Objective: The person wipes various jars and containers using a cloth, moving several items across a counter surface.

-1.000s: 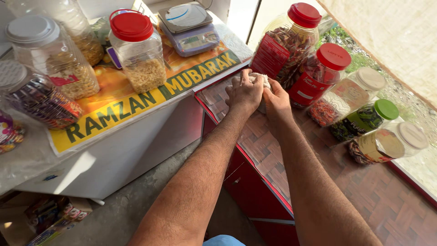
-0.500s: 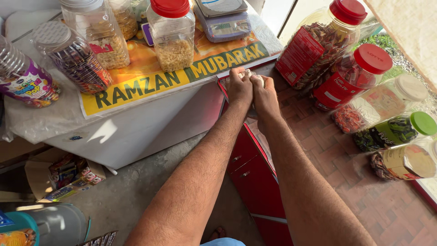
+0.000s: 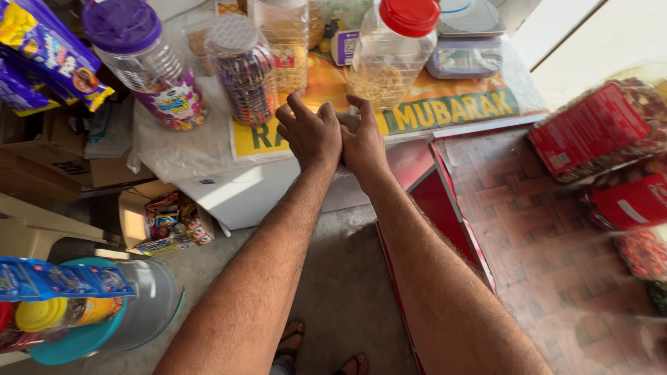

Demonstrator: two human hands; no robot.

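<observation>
A single camera, worn on the person's head, looks steeply down and forward along both forearms. The left hand [image 3: 314, 133] and right hand [image 3: 363, 142] sit close, in the upper middle of the view, at the edge of the surface [image 3: 208, 149]. The floor [image 3: 340, 292] lies far below.

Two bare hands are seen, the left hand [image 3: 310, 132] and the right hand [image 3: 364, 141], pressed together. Four clear plastic jars are counted on the white counter [image 3: 229, 191]: one purple-lidded jar [image 3: 142, 62], one jar of striped sweets [image 3: 242, 69], one red-lidded jar [image 3: 394, 52] and one jar of yellow snack [image 3: 285, 42]. One weighing scale [image 3: 467, 48] is present. Two sandalled feet [image 3: 323, 347] are visible below.
</observation>
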